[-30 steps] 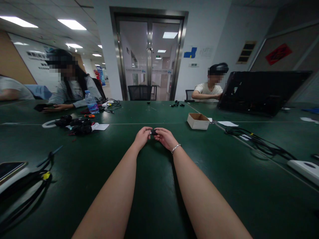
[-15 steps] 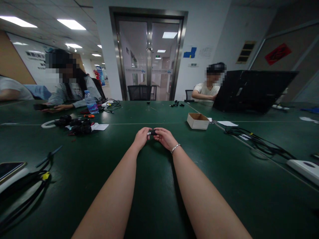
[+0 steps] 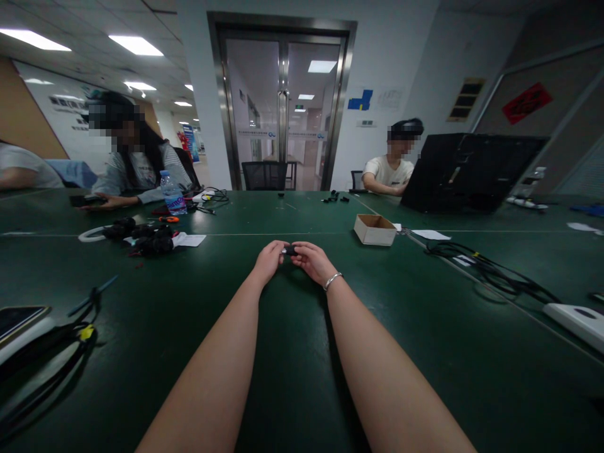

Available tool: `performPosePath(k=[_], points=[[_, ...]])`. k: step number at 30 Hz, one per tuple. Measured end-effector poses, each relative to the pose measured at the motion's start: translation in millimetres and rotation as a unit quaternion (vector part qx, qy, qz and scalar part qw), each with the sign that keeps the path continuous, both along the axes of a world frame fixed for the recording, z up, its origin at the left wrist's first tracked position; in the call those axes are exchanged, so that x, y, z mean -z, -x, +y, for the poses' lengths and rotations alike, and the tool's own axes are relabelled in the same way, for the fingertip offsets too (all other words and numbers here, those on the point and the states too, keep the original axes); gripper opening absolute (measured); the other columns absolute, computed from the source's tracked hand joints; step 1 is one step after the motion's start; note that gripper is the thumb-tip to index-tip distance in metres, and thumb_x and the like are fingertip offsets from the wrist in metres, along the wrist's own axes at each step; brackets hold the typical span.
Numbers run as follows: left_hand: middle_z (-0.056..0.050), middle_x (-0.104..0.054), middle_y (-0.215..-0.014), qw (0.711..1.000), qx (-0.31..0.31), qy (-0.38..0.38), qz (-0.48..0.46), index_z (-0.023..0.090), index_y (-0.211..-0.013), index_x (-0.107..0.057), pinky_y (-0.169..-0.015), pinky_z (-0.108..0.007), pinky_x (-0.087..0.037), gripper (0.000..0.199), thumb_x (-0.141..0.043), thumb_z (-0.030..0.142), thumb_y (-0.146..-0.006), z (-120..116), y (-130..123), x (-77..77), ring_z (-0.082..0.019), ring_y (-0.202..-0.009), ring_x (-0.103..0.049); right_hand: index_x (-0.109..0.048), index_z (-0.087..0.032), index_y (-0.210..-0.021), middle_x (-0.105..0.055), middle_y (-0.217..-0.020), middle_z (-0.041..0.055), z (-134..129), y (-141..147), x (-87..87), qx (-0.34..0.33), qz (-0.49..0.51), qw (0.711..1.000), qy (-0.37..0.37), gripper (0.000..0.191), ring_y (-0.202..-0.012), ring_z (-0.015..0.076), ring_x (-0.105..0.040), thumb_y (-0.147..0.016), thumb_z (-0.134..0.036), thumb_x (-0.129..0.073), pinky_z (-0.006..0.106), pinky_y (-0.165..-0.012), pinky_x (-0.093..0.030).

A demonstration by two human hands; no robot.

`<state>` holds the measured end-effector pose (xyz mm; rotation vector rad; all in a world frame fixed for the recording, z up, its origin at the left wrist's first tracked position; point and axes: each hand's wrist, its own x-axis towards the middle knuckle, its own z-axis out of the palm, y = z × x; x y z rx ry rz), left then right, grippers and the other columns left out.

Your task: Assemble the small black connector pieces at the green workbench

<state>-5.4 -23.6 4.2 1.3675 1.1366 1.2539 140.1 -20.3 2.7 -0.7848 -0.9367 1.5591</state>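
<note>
Both of my hands meet over the green table [image 3: 292,340], holding one small object between them. That object [image 3: 289,250] is black with a silvery part at its left end; its exact kind is too small to tell. My left hand [image 3: 270,260] pinches the silvery end. My right hand [image 3: 311,259], with a silver bangle at the wrist, has its fingers closed on the black end. An open cardboard box [image 3: 375,231] stands to the right, beyond my right hand.
At the left lie black bundled parts [image 3: 153,239], a water bottle [image 3: 172,194], a phone [image 3: 21,322] and cables. A black monitor [image 3: 476,173], coiled cables [image 3: 495,270] and a white power strip [image 3: 578,321] are at the right. Several people sit across the table.
Less of the silvery end shows between my hands, which have otherwise hardly moved. The black monitor has shifted slightly left, and the person beside it has changed posture.
</note>
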Motion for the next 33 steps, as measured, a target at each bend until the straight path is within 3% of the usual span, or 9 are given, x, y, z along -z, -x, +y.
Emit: performPosePath(k=[10, 21, 25, 29, 33], points=[[0.003, -0.048, -0.056, 1.000, -0.006, 0.011, 0.008, 0.014, -0.100, -0.060, -0.041, -0.018, -0.027, 0.027, -0.049, 0.024, -0.077, -0.8, -0.5, -1.5, -0.008, -0.043, -0.039, -0.065, -0.014, -0.083, -0.065, -0.066, 0.0023, 1.6, -1.3, 2.6, 0.001, -0.003, 1.000, -0.010, 0.012, -0.057, 0.0115, -0.063, -0.075, -0.005, -0.065, 0.019, -0.055, -0.052], [0.003, -0.045, -0.051, 1.000, 0.005, 0.002, -0.002, 0.012, -0.091, -0.061, -0.041, -0.018, -0.025, 0.025, -0.043, 0.026, -0.081, 0.2, 0.4, -1.7, -0.007, -0.040, -0.036, -0.064, -0.013, -0.084, -0.065, -0.066, 0.0037, 1.3, -0.6, 0.8, 0.000, 0.000, 1.000, -0.002, 0.013, -0.057, 0.0119, -0.063, -0.077, -0.003, -0.059, 0.020, -0.055, -0.052], [0.003, -0.048, -0.054, 1.000, 0.000, 0.009, -0.008, 0.013, -0.097, -0.060, -0.042, -0.018, -0.026, 0.026, -0.046, 0.018, -0.076, -0.4, -0.2, -1.6, -0.007, -0.042, -0.038, -0.063, -0.013, -0.084, -0.065, -0.065, 0.0028, 1.4, -0.5, 1.7, 0.001, 0.000, 1.000, -0.001, 0.013, -0.056, 0.0117, -0.063, -0.078, -0.003, -0.058, 0.020, -0.055, -0.052], [0.003, -0.049, -0.052, 1.000, -0.005, -0.006, -0.017, 0.013, -0.093, -0.061, -0.042, -0.017, -0.027, 0.023, -0.049, 0.028, -0.080, 1.6, 0.6, 0.3, -0.007, -0.042, -0.038, -0.062, -0.014, -0.086, -0.066, -0.068, 0.0028, 2.1, -0.6, 2.7, -0.010, -0.007, 1.000, -0.008, 0.014, -0.060, 0.0127, -0.065, -0.077, -0.004, -0.061, 0.021, -0.059, -0.054], [-0.001, -0.056, -0.065, 0.998, -0.028, -0.008, -0.064, 0.014, -0.092, -0.063, -0.045, -0.016, -0.031, 0.032, -0.060, 0.042, -0.076, 5.9, 6.5, 3.7, -0.008, -0.054, -0.047, -0.059, -0.017, -0.090, -0.069, -0.082, 0.0034, 2.9, -0.8, 5.0, -0.027, -0.012, 0.999, -0.025, 0.022, -0.074, 0.0156, -0.068, -0.072, -0.007, -0.069, 0.028, -0.072, -0.056]])
